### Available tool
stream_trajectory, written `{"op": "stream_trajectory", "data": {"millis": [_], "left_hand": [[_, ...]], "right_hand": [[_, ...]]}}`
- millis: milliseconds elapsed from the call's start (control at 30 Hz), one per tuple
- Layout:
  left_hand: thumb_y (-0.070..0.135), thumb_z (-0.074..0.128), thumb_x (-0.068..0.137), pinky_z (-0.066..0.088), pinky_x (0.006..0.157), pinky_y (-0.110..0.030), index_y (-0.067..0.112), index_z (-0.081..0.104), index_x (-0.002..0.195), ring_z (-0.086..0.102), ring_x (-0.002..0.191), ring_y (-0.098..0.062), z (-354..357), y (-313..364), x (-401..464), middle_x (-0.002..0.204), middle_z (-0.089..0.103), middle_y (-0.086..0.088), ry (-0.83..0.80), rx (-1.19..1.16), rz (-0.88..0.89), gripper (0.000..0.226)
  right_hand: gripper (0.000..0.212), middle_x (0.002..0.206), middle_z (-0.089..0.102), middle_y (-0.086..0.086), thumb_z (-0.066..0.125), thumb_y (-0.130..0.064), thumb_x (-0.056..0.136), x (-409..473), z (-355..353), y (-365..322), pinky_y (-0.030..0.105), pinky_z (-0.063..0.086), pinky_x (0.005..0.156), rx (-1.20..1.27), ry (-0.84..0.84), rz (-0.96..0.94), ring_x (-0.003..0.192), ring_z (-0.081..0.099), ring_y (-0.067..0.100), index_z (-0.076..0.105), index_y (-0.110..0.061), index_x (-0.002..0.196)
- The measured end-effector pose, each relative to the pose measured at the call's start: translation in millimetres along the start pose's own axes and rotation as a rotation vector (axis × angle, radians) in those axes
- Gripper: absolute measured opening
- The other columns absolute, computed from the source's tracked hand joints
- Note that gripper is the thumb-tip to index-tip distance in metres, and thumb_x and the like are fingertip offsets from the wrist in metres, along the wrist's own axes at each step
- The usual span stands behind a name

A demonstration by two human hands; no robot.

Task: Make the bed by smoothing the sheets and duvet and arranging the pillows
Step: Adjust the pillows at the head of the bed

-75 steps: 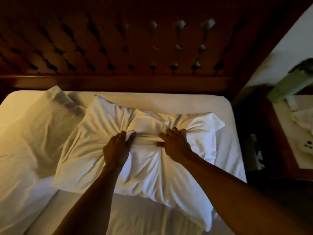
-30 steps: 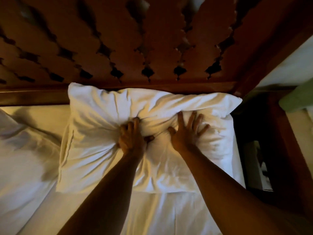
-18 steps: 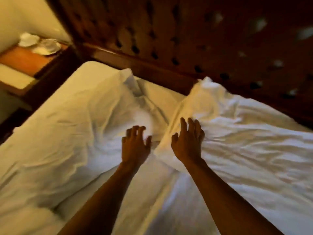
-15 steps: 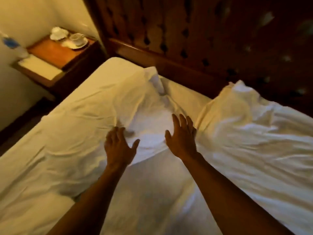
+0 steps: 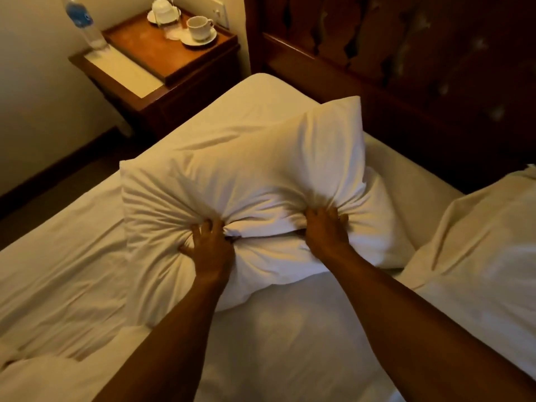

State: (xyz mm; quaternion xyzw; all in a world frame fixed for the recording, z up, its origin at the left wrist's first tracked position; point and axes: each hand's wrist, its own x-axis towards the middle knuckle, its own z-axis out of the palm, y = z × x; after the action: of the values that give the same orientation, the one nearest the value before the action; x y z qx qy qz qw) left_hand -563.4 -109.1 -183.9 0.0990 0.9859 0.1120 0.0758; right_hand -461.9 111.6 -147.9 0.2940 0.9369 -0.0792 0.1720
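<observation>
Dim warm-lit bedroom, white sheet (image 5: 290, 343) covering the mattress, dark carved wooden headboard (image 5: 420, 68) along the top right. Pillow (image 5: 246, 175) sits mid-bed, angled, its far corner pointing up toward the headboard but apart from it, near edge bunched. Left hand (image 5: 210, 248) grips a fistful of the pillow's fabric near the lower middle, fingers curled into the cloth, creases radiating out from the grip. Right hand (image 5: 326, 227) does the same just to the right, fingers dug in and closed on the pillow, fabric puckered around them. Both hands near each other, a fold of pillowcase pinched between them. Both bare forearms reach in from the bottom edge and cover part of the sheet and the pillow's near edge. Whether the pillow is lifted or resting on the mattress cannot be told. Second pillow (image 5: 478, 242) lies at the right edge, partly cut off by the frame, its left edge just beside the gripped pillow. Sheet on the left side is wrinkled, with a lumpy fold at bottom left. Nightstand (image 5: 179, 91) stands beside the bed at top left, dark wood, with a wooden tray (image 5: 150, 50) on top. On the tray: a white cup on a saucer (image 5: 200, 29) and a second cup turned over on a saucer (image 5: 163, 10) behind it. Plastic water bottle (image 5: 84, 23) with a blue label stands on the nightstand at the tray's left corner, against the pale wall (image 5: 34, 82). Wall switch plate (image 5: 219, 8) next to the headboard post. Dark floor strip (image 5: 58, 184) runs between the bed and the wall.
</observation>
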Motion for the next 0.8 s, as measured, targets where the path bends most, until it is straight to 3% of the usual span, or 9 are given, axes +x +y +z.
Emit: {"op": "stream_trajectory", "data": {"millis": [67,200,267,333,533,600,633,700,800], "left_hand": [[0.030,0.062,0.092,0.034,0.097,-0.074,0.020,0.061,0.114,0.050,0.124,-0.036,-15.8,2.7,0.0,0.122,0.060,-0.012,-0.013,-0.051,0.006,0.024],[0.038,0.044,0.089,0.050,0.082,-0.056,0.016,0.057,0.096,0.062,0.097,-0.042,-67.5,22.2,1.9,0.097,0.064,-0.016,0.132,-0.295,0.144,0.026],[0.027,0.050,0.092,0.050,0.079,-0.056,0.014,0.055,0.092,0.061,0.089,-0.043,-97.4,40.9,14.4,0.092,0.062,-0.017,0.244,-0.314,0.190,0.015],[0.016,0.059,0.092,0.049,0.081,-0.055,0.013,0.055,0.092,0.059,0.088,-0.042,-129.5,65.4,30.7,0.092,0.061,-0.018,0.348,-0.325,0.241,0.005],[0.010,0.063,0.091,0.047,0.087,-0.049,0.006,0.061,0.107,0.054,0.103,-0.040,-189.7,145.0,55.9,0.107,0.063,-0.019,0.525,-0.384,0.618,0.016],[0.012,0.061,0.093,0.042,0.101,-0.057,0.012,0.062,0.116,0.050,0.119,-0.041,-175.2,155.8,69.8,0.121,0.060,-0.015,0.445,-0.304,0.626,0.023],[0.013,0.060,0.093,0.037,0.108,-0.060,0.015,0.061,0.124,0.046,0.130,-0.042,-160.7,156.3,75.8,0.131,0.055,-0.014,0.320,-0.221,0.579,0.031],[0.020,0.058,0.095,0.036,0.112,-0.053,0.018,0.052,0.142,0.042,0.138,-0.043,-128.2,154.3,73.3,0.144,0.048,-0.015,-0.052,-0.125,0.436,0.047],[0.048,0.053,0.102,0.036,0.118,-0.042,0.021,0.037,0.156,0.041,0.144,-0.034,-86.7,161.1,41.0,0.158,0.040,-0.015,-0.439,-0.185,0.257,0.062]], "right_hand": [[0.029,0.137,0.059,0.008,0.051,-0.029,0.103,-9.9,-10.1,0.5,0.050,0.037,0.110,0.049,0.010,-0.042,0.132,0.048,0.038,0.057,-0.021,0.130],[0.029,0.129,0.061,0.012,0.043,-0.027,0.106,-36.3,-59.0,10.7,0.047,0.047,0.098,0.232,0.109,-0.120,0.120,0.058,0.040,0.055,-0.016,0.129],[0.028,0.124,0.062,0.014,0.040,-0.027,0.107,-45.2,-88.6,10.0,0.046,0.047,0.092,0.287,0.233,-0.126,0.115,0.059,0.042,0.055,-0.013,0.126],[0.029,0.120,0.063,0.016,0.039,-0.029,0.108,-51.8,-112.3,6.8,0.045,0.048,0.089,0.347,0.359,-0.096,0.111,0.061,0.042,0.056,-0.012,0.124],[0.038,0.119,0.067,0.016,0.042,-0.034,0.107,-70.8,-130.6,20.5,0.050,0.054,0.088,0.536,0.624,0.088,0.105,0.065,0.037,0.059,-0.008,0.130],[0.036,0.119,0.064,0.015,0.041,-0.033,0.107,-78.1,-125.2,25.6,0.048,0.053,0.087,0.531,0.657,0.084,0.107,0.062,0.037,0.058,-0.009,0.129],[0.033,0.118,0.062,0.014,0.039,-0.033,0.108,-81.4,-121.1,27.5,0.047,0.051,0.085,0.497,0.627,0.063,0.107,0.060,0.036,0.058,-0.011,0.124],[0.026,0.119,0.056,0.009,0.038,-0.035,0.108,-86.3,-111.0,29.5,0.048,0.050,0.086,0.406,0.465,0.054,0.110,0.055,0.033,0.054,-0.017,0.117],[0.032,0.135,0.045,0.011,0.047,-0.040,0.105,-86.3,-95.5,40.5,0.050,0.049,0.095,0.359,0.249,0.227,0.125,0.044,0.031,0.045,-0.021,0.131]]}}
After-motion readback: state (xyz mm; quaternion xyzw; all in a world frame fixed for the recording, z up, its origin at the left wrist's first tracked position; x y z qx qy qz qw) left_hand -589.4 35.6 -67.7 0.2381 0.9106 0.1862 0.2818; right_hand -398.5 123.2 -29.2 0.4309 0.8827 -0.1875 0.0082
